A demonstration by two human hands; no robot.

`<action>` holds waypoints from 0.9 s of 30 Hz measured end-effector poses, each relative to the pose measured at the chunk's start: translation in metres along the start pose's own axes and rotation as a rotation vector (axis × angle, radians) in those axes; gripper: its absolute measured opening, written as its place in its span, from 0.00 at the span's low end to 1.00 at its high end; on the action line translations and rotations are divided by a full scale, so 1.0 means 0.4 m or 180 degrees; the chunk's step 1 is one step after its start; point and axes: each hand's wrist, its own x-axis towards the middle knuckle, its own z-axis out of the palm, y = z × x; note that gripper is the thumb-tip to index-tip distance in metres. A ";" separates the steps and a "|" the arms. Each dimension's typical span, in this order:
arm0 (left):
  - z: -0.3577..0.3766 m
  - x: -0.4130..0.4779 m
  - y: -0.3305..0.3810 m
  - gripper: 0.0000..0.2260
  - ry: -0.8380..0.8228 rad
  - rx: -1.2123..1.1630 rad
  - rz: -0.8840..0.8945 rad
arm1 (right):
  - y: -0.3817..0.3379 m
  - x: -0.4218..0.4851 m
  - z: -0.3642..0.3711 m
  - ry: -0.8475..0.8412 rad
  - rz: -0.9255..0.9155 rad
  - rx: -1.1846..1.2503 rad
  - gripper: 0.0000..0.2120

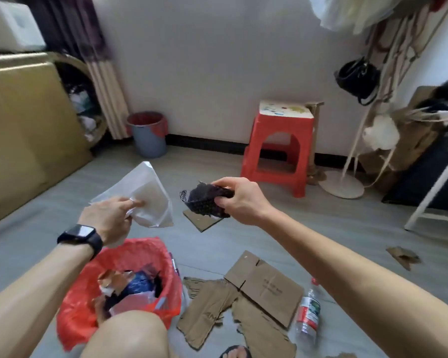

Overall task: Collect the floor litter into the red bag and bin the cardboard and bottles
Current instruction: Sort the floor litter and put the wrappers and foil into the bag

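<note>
The red bag (130, 257) stands open on the floor by my knee, with several wrappers and scraps inside. Above it my left hand (109, 218) pinches a clear plastic bag (145, 195). My right hand (241, 200) grips a dark crumpled piece of patterned wrapping (204, 201), held in the air to the right of the plastic bag. Flattened cardboard pieces (259, 288) lie on the floor below my right arm. A clear plastic bottle (308, 313) with a red cap lies beside them. A small cardboard piece (199, 219) lies under the dark wrapping.
A grey bin with a red liner (148, 133) stands by the far wall. A red plastic stool (279, 146) is at the wall to its right. A torn cardboard scrap (404, 257) lies at the right. A coat stand base (342, 184) and white frame (429, 200) are at the right.
</note>
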 end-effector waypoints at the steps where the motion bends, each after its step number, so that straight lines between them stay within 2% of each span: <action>1: 0.001 -0.020 -0.041 0.21 -0.0054 -0.0010 -0.0078 | -0.022 0.009 0.026 -0.0061 -0.0030 0.0110 0.16; 6: 0.042 -0.128 -0.233 0.20 -0.0284 0.0080 -0.0613 | -0.105 0.063 0.195 -0.0756 -0.0072 0.0374 0.18; 9: 0.087 -0.172 -0.310 0.20 -0.0418 0.0042 -0.0811 | -0.128 0.077 0.312 -0.1288 -0.0086 0.0154 0.19; 11: 0.117 -0.195 -0.340 0.21 -0.0468 -0.0046 -0.0919 | -0.129 0.069 0.407 -0.1462 -0.0179 -0.0217 0.23; 13: 0.145 -0.211 -0.355 0.21 -0.0500 -0.0122 -0.0961 | -0.111 0.053 0.503 -0.1382 -0.0308 -0.0677 0.26; 16: 0.177 -0.219 -0.355 0.22 -0.0571 -0.0196 -0.0965 | -0.049 0.012 0.627 -0.1276 -0.0477 -0.1213 0.18; 20: 0.211 -0.216 -0.344 0.22 -0.0576 -0.0284 -0.0838 | 0.049 -0.016 0.742 -0.1502 -0.0311 -0.1361 0.15; 23: 0.224 -0.200 -0.332 0.23 -0.0602 -0.0293 -0.0767 | 0.087 -0.015 0.775 -0.1436 -0.0414 -0.2254 0.14; 25: 0.225 -0.184 -0.321 0.23 -0.0635 -0.0303 -0.0738 | 0.087 -0.021 0.779 -0.1697 -0.0468 -0.2541 0.16; 27: 0.223 -0.167 -0.306 0.24 -0.0629 -0.0329 -0.0683 | 0.088 -0.024 0.787 -0.2283 -0.0405 -0.2411 0.15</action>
